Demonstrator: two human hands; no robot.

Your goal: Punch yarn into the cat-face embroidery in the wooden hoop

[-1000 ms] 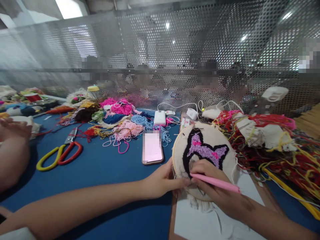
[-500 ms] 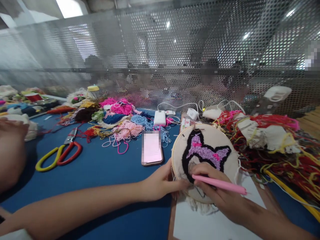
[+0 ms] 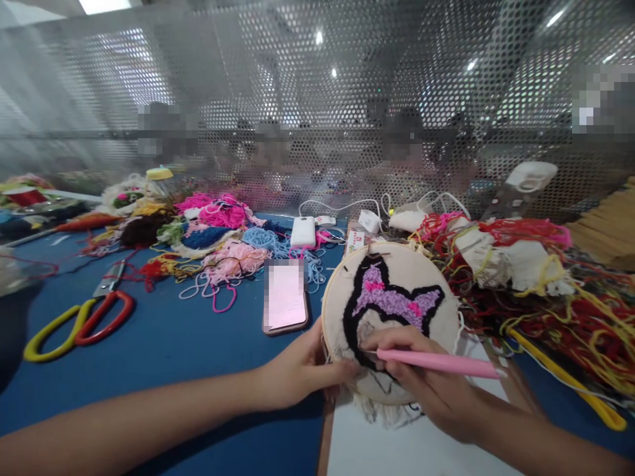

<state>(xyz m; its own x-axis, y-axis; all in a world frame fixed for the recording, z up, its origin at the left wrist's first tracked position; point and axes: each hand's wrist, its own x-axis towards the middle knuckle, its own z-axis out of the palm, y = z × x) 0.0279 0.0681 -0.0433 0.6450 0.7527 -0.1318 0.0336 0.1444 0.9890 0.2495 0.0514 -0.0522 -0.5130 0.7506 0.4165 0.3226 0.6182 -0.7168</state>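
A round embroidery hoop [image 3: 441, 330] holds cream cloth, with a black looped outline filled in purple and pink yarn. My left hand [image 3: 297, 367] grips the hoop by its lower left rim, the thumb lying over the front. In my right hand [image 3: 421, 377] is a pink punch needle [image 3: 441, 362], pinched near its front end. Its thin metal tip points left at the lower part of the black outline, and the fingertips rest close to the cloth. Whether the tip is in the cloth I cannot tell. Pale fringe hangs below the hoop.
A phone [image 3: 286, 297] lies left of the hoop, near scissors [image 3: 82, 320] with yellow and red handles. Yarn heaps [image 3: 233, 258] spread behind, and a larger tangle [image 3: 536, 291] fills the right side. White paper [image 3: 397, 449] lies beneath. A perforated metal screen [image 3: 297, 99] stands behind.
The whole view has shifted, so things sit further left. The needle has drawn slightly back from the cloth, baring its metal tip. The other person's hand at the left has gone from view.
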